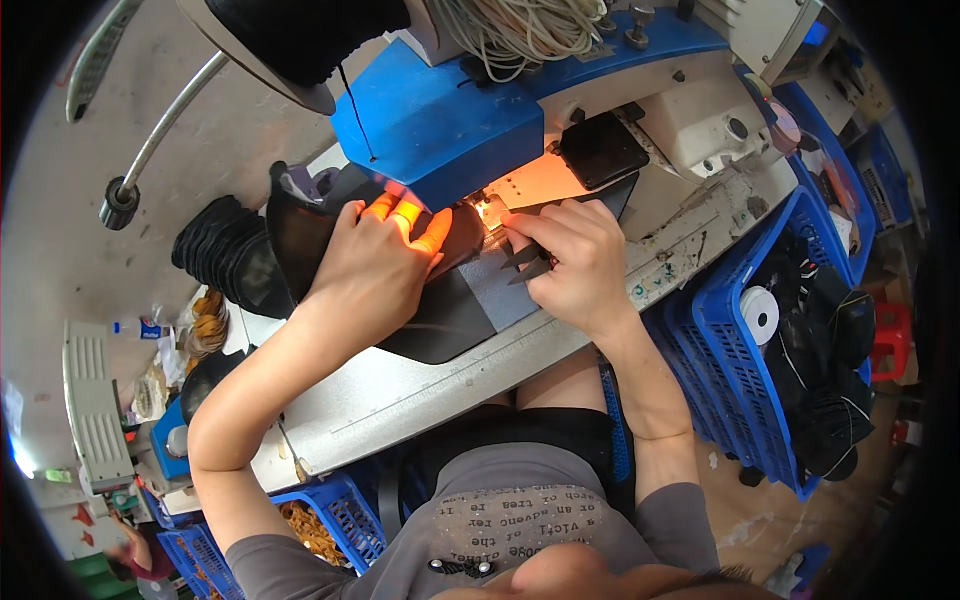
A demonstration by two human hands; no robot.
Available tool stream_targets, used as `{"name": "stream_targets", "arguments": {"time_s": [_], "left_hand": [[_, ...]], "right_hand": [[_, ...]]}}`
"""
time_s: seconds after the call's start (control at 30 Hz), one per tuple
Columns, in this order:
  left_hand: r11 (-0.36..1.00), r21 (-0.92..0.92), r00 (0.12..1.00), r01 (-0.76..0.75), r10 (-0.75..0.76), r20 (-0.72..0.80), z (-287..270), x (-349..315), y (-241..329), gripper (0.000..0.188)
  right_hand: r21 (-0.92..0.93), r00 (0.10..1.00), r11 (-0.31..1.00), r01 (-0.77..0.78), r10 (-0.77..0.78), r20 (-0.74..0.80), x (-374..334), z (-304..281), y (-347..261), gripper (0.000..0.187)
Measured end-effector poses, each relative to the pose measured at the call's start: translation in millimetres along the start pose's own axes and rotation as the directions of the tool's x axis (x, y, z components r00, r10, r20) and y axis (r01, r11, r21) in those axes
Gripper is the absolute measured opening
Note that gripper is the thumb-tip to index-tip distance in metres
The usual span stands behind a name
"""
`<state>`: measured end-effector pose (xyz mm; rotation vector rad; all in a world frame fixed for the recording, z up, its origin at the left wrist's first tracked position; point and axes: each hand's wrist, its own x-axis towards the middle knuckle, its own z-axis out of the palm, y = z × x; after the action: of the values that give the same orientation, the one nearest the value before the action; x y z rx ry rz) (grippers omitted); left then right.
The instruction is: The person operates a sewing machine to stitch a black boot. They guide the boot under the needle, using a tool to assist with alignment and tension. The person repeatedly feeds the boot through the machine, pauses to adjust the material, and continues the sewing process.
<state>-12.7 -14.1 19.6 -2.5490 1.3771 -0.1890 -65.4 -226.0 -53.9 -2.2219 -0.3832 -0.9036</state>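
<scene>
Under the lit needle area of a blue sewing machine [440,130] lies a dark curved fabric piece [462,235]. My left hand [375,255] rests on it from the left, fingers spread and lit orange by the lamp. On the other side, my right hand [580,255] is closed around small dark thread snips [530,262]; two pointed blades stick out toward the left. Its fingertips are close to the needle area, at the edge of the dark material. A flat black sheet [440,325] lies beneath, over the machine table [370,400].
A stack of black curved pieces [225,255] stands left of the machine. A black phone-like slab [605,150] lies on the machine bed. Blue baskets [720,350] at the right hold black pieces and a white spool [760,315]. A large black thread cone [300,40] hangs over the upper left.
</scene>
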Motion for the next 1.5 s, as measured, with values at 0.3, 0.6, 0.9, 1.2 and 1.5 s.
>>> {"name": "stream_targets", "arguments": {"time_s": [0.3,0.6,0.9,1.2,1.5], "left_hand": [[0.99,0.064,0.991,0.123,-0.119,-0.063,16,-2,-7,0.027],[0.9,0.155,0.902,0.406,-0.369,-0.222,19,-2,32,0.03],[0.767,0.185,0.785,0.614,-0.571,-0.24,15,14,69,0.027],[0.784,0.195,0.789,0.59,-0.507,-0.347,26,20,53,0.017],[0.728,0.21,0.749,0.652,-0.576,-0.328,21,7,56,0.033]], "right_hand": [[0.005,1.0,1.0,0.006,-0.006,0.0,1,-1,-1,0.027],[0.006,0.999,0.999,0.032,-0.032,-0.029,3,-1,-1,0.012],[0.002,1.0,1.0,0.016,-0.016,-0.014,1,1,0,0.013],[-0.012,0.99,1.0,-0.022,0.023,0.138,3,-11,-4,0.019],[-0.109,0.956,0.992,0.067,-0.033,0.29,7,-29,-24,0.034]]}}
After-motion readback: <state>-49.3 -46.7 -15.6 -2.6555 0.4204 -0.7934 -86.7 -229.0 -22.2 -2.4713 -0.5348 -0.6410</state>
